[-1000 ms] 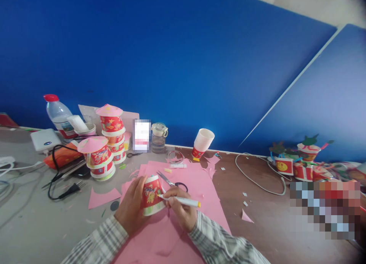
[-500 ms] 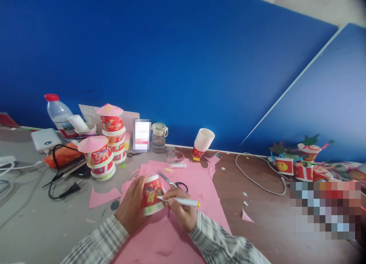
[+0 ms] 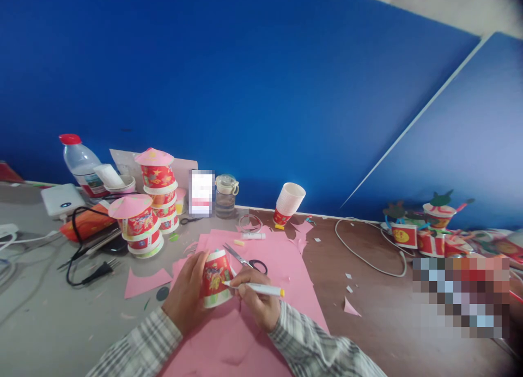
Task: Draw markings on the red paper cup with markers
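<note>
My left hand (image 3: 187, 290) is wrapped around the left side of a red printed paper cup (image 3: 215, 276), held upside down with its wide rim low. Between the fingers of my right hand (image 3: 259, 303) is a white marker (image 3: 261, 290) with a yellow end. Its yellow tip points left and meets, or nearly meets, the cup's printed side. Beneath both hands lies pink paper (image 3: 286, 273). Just behind my right hand rest scissors (image 3: 247, 261) with dark handles. A white marker cap or pen (image 3: 253, 236) lies farther back on the paper.
Two towers of red cups with pink cone roofs, a shorter one (image 3: 141, 230) and a taller one (image 3: 157, 172), stand left. Behind are a glass jar (image 3: 226, 197) and stacked paper cups (image 3: 290, 200). A black plug (image 3: 98, 272) lies left; a white cable (image 3: 368, 257) curls right.
The whole view has shifted very slightly. Both hands keep their grip on the cup and marker, with no clear movement between them.
</note>
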A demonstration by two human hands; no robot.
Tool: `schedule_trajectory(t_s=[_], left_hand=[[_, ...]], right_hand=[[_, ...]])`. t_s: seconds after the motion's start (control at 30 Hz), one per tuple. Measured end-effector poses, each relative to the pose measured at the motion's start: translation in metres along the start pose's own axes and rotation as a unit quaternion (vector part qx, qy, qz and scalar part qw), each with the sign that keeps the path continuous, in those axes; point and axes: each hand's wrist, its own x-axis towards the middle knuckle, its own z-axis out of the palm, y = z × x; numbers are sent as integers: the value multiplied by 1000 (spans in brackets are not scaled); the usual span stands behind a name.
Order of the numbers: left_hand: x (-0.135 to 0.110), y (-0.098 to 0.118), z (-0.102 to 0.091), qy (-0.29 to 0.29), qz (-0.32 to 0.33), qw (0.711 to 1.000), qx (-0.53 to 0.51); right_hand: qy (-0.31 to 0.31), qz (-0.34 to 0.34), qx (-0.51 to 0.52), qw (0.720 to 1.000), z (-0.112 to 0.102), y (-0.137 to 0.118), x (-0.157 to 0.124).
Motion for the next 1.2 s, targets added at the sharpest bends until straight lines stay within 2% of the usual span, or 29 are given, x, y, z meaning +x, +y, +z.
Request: schedule_trajectory(t_s=[0.43, 0.9, 1.2], left_hand=[[-1, -2, 1, 0, 9, 1000, 9], [0, 0, 0, 5, 5, 1000, 2], [1, 2, -1, 4, 3, 1000, -9]], right_hand=[[25, -10, -7, 1000, 2, 1, 2], [6, -7, -2, 1000, 2, 0, 1], [18, 7, -5, 1000, 1, 4, 1]])
